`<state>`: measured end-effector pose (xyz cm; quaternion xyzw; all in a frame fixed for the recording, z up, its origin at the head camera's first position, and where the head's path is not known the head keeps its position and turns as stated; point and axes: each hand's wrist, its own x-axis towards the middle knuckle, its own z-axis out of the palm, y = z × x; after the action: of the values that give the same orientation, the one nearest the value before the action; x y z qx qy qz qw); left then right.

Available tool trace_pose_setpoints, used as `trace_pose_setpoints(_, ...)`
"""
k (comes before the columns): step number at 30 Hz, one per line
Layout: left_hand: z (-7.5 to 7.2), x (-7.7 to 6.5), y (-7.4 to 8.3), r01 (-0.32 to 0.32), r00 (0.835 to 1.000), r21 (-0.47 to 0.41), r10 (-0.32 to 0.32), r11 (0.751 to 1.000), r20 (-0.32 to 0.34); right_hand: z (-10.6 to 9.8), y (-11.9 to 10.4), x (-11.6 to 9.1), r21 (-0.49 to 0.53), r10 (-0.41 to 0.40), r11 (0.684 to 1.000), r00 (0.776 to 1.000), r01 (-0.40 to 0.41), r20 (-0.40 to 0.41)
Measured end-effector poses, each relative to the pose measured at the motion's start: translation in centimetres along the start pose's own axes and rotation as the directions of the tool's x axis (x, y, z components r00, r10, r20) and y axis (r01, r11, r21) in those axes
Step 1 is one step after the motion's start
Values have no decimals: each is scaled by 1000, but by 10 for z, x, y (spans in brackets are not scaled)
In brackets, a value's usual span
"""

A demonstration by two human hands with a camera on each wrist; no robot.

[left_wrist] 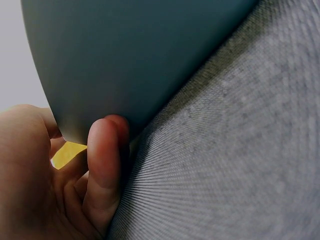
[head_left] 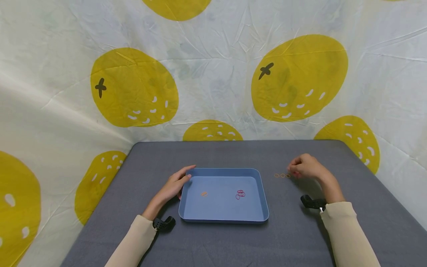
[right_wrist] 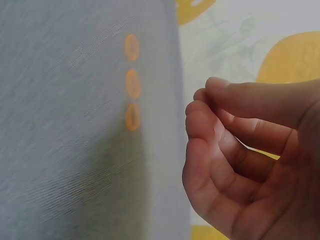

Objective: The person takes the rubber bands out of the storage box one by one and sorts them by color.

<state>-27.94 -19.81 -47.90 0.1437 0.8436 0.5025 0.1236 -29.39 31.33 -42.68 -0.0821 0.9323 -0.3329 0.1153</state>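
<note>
Grey fabric-topped bench (head_left: 220, 241), white curtain (head_left: 213, 85) with yellow fruit behind, left hand (head_left: 171, 186) touching blue tray (head_left: 223, 211), fingers spread, right hand (head_left: 308, 167) near orange rings (right_wrist: 133, 84), fingers pressed together

We see a smooth, plastic-looking tray (head_left: 221, 210) on matt, finely ribbed cloth (head_left: 230, 243), rubbery-looking bands (right_wrist: 128, 84) at right, and, on the far side, creased, faintly glossy sheeting (head_left: 217, 81).

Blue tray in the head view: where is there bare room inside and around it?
Bare: inside the tray, between the red rubber bands and its near wall; on the gray table, between that wall and the view's bottom edge. Crowded: the tray's left rim, where the left hand grips, and the row of orange rubber bands, beside the right hand.
</note>
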Motion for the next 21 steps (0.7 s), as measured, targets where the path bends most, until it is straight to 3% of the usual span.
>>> trace_pose_setpoints(5, -1, -9, 16, -18, 1000, -12, 18, 1000, -7, -5, -15, -4, -5, -24, 1000, 1000, 24, -10)
trace_pose_setpoints(12, -1, -10, 16, -18, 1000, -13, 18, 1000, -5, -11, -32, -11, -39, -70, 997, 997, 69, -26)
trace_pose_setpoints(19, 3, 6, -24, -28, 999, 10, 29, 1000, -40, -12, -52, -18, -67, -117, 991, 991, 112, -60)
trace_pose_setpoints(21, 3, 6, -23, -30, 999, 13, 31, 999, -34, -11, -57, -21, -65, -128, 990, 990, 124, -66)
